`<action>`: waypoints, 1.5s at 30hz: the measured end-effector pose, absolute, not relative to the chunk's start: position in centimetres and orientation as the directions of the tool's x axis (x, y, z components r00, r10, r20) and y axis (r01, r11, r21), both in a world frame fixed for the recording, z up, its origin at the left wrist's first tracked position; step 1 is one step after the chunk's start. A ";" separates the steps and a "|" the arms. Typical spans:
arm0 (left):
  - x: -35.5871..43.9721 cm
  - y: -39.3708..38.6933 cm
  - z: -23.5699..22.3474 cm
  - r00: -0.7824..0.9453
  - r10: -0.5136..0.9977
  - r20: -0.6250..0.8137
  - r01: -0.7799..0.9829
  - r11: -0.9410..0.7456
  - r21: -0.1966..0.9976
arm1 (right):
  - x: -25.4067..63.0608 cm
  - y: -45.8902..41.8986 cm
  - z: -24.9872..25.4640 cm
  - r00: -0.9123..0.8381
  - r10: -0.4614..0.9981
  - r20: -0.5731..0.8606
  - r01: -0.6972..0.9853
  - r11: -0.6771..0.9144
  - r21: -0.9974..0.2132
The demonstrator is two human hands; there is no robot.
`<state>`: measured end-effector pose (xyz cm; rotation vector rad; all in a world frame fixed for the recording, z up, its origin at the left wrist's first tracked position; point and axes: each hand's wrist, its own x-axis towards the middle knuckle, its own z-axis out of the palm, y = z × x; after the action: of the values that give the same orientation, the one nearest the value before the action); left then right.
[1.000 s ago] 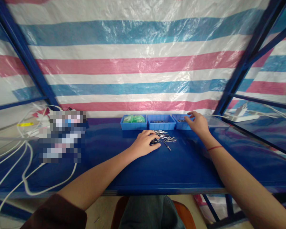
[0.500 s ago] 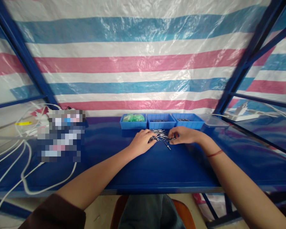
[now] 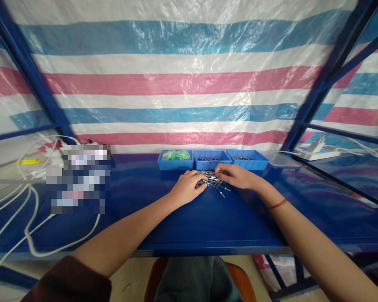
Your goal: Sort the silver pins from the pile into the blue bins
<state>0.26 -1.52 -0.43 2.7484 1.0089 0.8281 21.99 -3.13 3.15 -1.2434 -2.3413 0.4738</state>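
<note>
Silvery metal pins (image 3: 211,178) lie loosely heaped on the blue tabletop (image 3: 189,226) between the left hand (image 3: 187,186), curled at one side, and the right hand (image 3: 235,176), fingers bent over the other; whether either grips any, I cannot tell. Three blue bins (image 3: 212,166) stand just beyond both hands.

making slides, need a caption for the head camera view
Left hand and right hand at a pile of metal pins before three blue bins.

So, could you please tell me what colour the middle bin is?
The middle bin is blue, seen best in the head view.
</note>
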 end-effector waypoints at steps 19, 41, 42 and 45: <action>0.5 -1.2 -0.5 0.646 0.580 0.496 0.500 -0.813 0.299 | 20.0 -3.8 3.3 -0.491 0.838 0.238 0.523 0.502 -0.689; 0.5 -1.4 -0.2 0.618 0.596 0.513 0.482 -0.803 0.352 | 19.4 -4.2 3.3 -0.556 0.795 0.241 0.492 0.549 -0.676; 0.6 -1.4 -0.2 0.592 0.598 0.540 0.459 -0.801 0.384 | 19.4 -4.2 3.4 -0.555 0.799 0.233 0.489 0.539 -0.685; 0.6 -1.6 0.1 0.511 0.610 0.605 0.389 -0.792 0.470 | 19.5 -4.2 3.6 -0.555 0.804 0.216 0.488 0.525 -0.697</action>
<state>0.63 -1.62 0.06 2.4815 0.8419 1.1552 19.49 -4.20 3.57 -1.0485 -2.2423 0.7939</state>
